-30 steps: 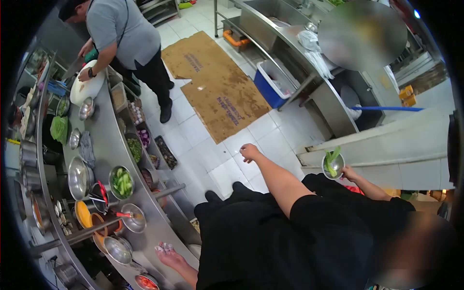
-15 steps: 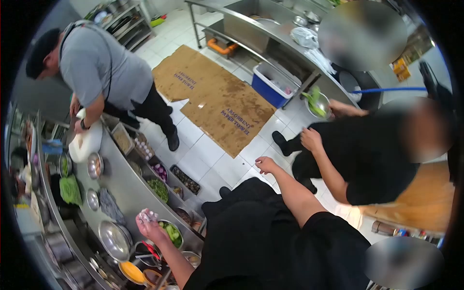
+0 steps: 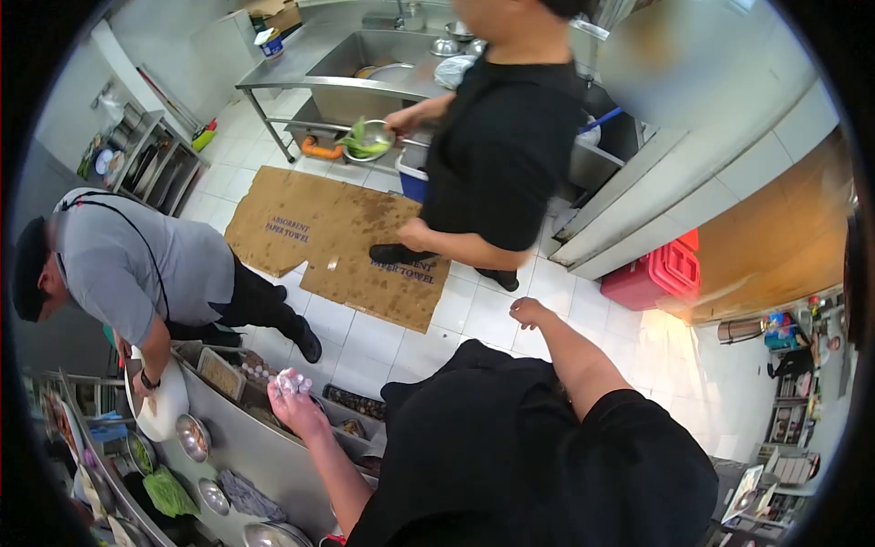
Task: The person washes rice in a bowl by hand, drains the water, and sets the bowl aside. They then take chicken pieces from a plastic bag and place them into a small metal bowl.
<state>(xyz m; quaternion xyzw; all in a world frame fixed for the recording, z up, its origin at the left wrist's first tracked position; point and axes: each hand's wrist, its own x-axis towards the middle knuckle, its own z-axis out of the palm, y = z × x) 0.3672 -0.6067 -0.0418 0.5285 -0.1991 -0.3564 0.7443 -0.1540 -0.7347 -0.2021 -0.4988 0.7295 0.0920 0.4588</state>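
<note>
At lower left, my left hand [image 3: 296, 401] is raised over the edge of the steel counter [image 3: 264, 456]. Its fingers are curled around a lumpy pinkish-white mass that I cannot make out. My right hand [image 3: 527, 313] hangs over the white floor tiles [image 3: 583, 301], fingers loosely curled in, with nothing visible in them. It touches nothing.
A person in black [image 3: 501, 146] stands ahead, holding a metal bowl [image 3: 372, 141] of green leaves. A person in grey [image 3: 150, 255] bends over a white board [image 3: 164, 401] at left. Flattened cardboard [image 3: 328, 246] covers some floor. A red cooler [image 3: 652, 273] stands at right.
The view has swung to the right. The person in black has moved leftward across the cardboard with the bowl. My left hand still holds the pinkish-white mass.
</note>
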